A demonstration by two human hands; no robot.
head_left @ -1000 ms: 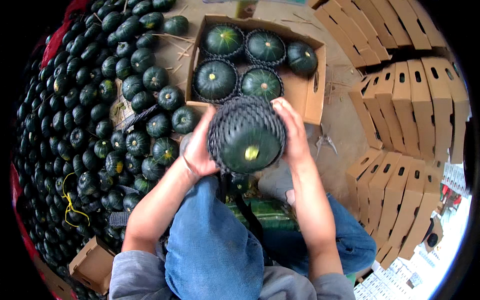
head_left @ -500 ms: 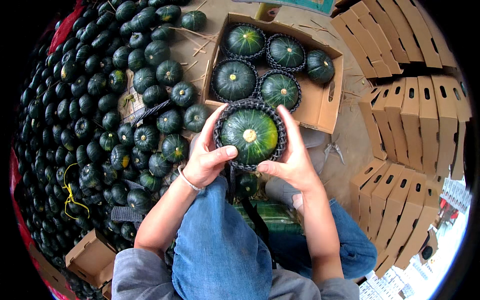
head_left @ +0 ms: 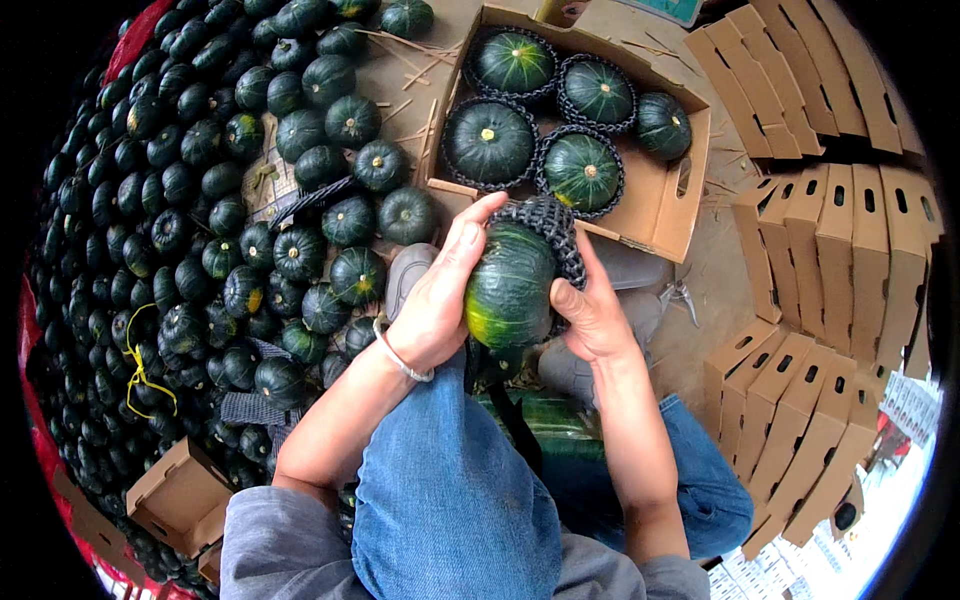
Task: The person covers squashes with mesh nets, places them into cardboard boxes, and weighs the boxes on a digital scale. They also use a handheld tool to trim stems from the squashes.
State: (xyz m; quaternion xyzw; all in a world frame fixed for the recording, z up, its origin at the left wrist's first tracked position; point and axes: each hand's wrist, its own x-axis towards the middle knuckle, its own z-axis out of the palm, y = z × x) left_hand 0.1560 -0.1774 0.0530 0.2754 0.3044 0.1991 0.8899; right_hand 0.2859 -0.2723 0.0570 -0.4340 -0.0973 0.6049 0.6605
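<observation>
Between my two hands is a dark green pumpkin (head_left: pixel 508 285) with a yellow patch, tilted so its bare side faces up and its stem is out of sight. A black foam net sleeve (head_left: pixel 548 228) wraps its far right side. My left hand (head_left: pixel 440 290) is pressed along the pumpkin's left side, fingers on top. With its thumb at the sleeve's edge, my right hand (head_left: pixel 596 312) grips the right side; some of its fingers are hidden. Just beyond is an open cardboard box (head_left: pixel 640 228) holding several pumpkins, most in black net sleeves, such as a netted pumpkin (head_left: pixel 581 172).
A large heap of loose pumpkins (head_left: pixel 300 253) spreads on the left. Cardboard boxes (head_left: pixel 835 250) stand in rows on the right. Pruning shears (head_left: pixel 682 298) lie on the floor right of my hands. Another open box (head_left: pixel 185 500) sits at lower left, near yellow string (head_left: pixel 140 375).
The pumpkin has been turned in my hands from stem up to lying on its side, and its sleeve now faces the far right. The view has shifted slightly.
</observation>
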